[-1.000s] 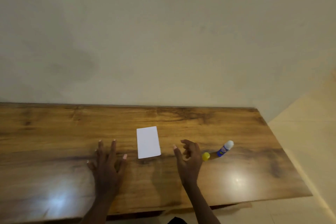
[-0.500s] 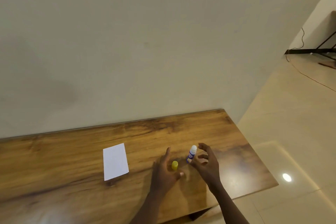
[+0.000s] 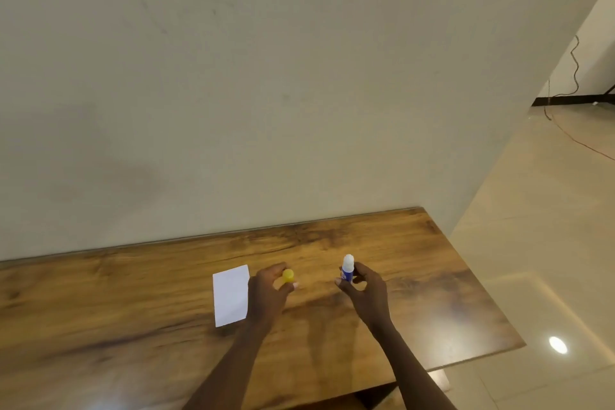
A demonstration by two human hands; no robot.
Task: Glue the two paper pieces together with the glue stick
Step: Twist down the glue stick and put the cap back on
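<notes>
Glue stick point(image 3: 347, 271) upright, uncapped, pinched in our right hand point(image 3: 366, 289); left hand point(image 3: 268, 293) grips yellow cap point(image 3: 288, 275), white paper point(image 3: 231, 294) just beyond it.

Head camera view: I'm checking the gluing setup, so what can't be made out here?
- Second paper piece: only one white paper shows; whether another lies under it cannot be told.
- Glue stick label: too small and blurred, partly covered by the right hand.
- Yellow cap: partly hidden by the left hand.
- Table: cut off by the left and bottom edges.
</notes>
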